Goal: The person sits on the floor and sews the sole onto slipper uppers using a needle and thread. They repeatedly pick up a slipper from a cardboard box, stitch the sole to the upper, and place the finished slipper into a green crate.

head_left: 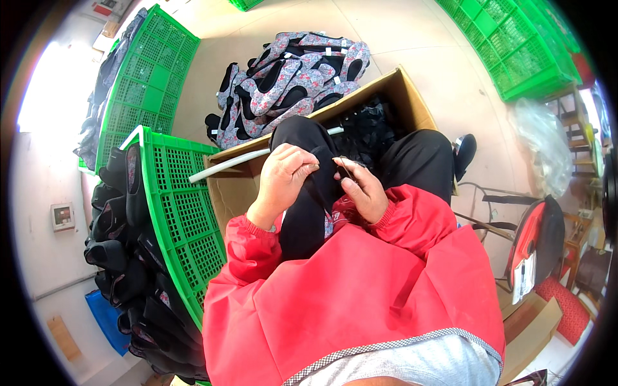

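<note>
Above my lap, my left hand (283,179) is closed, thumb and fingertips pinched together; whatever is in the pinch is too small to make out. Just to its right, my right hand (364,192) is closed round a thin dark piece (346,171), whose kind I cannot tell. Between and below the hands lies something black (315,193), hard to part from my black trousers (418,161). A bit of flower-patterned cloth (329,226) shows under the right wrist. The hands are close but apart.
Before my knees stands a cardboard box (415,96) holding black pieces (367,132), with a white tube (232,165) across it. Beyond lies a heap of flowered slippers (283,87). Green crates (187,199) with black slippers stand left; another green crate (515,58) is far right.
</note>
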The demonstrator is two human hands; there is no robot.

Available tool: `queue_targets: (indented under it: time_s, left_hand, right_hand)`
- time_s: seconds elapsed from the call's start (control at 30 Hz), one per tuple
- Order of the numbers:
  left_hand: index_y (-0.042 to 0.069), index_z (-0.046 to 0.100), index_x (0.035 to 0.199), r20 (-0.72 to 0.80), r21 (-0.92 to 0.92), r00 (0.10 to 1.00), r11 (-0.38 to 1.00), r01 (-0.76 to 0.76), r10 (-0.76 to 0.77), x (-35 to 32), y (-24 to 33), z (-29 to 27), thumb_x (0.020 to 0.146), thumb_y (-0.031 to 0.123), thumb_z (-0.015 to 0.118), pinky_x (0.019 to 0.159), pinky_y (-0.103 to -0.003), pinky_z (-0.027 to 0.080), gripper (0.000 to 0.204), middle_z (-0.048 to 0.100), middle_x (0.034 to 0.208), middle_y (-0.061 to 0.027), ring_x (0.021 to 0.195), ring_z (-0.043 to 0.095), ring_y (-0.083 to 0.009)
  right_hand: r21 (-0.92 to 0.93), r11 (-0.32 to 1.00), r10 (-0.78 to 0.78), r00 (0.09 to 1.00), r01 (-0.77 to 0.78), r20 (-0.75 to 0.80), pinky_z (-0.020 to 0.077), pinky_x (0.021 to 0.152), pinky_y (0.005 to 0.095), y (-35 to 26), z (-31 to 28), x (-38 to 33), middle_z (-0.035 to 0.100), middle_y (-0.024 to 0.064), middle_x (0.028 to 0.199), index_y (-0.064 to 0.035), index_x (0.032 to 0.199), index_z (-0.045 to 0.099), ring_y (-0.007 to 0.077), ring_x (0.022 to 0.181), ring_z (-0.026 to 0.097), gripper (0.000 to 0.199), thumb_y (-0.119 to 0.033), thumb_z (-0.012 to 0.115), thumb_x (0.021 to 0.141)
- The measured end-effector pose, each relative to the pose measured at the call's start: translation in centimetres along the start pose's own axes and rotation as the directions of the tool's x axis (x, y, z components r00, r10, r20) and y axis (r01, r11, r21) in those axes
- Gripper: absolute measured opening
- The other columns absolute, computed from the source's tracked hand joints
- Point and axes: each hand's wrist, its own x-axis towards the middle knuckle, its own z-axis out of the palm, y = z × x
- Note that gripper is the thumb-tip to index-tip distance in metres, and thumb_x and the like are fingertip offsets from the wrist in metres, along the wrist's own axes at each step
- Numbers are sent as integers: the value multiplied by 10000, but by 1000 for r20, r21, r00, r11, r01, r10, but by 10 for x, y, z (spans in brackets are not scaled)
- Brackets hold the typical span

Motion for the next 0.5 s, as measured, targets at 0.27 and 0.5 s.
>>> queue_targets:
  time_s: [0.27, 0.5]
  left_hand:
    - [56, 646, 811, 40, -110, 999, 993, 33, -28, 2, -8, 7, 804, 74, 693, 721, -357, 466, 51, 633, 760, -50, 790, 581, -261]
    - [35, 619, 825, 71, -97, 996, 993, 67, -60, 4, -6, 11, 820, 58, 679, 733, -336, 468, 65, 633, 791, -49, 798, 595, -243]
  right_hand:
    - [90, 990, 112, 994, -112, 3, 465, 875, 262, -22, 1, -5, 620, 81, 1053, -2, 1240, 523, 135, 959, 602, 314, -184, 568, 989]
    - [-47, 975, 218, 975, -216, 32, 473, 855, 257, -13, 6, -6, 645, 63, 996, 12, 1120, 564, 122, 913, 609, 228, -91, 642, 932]
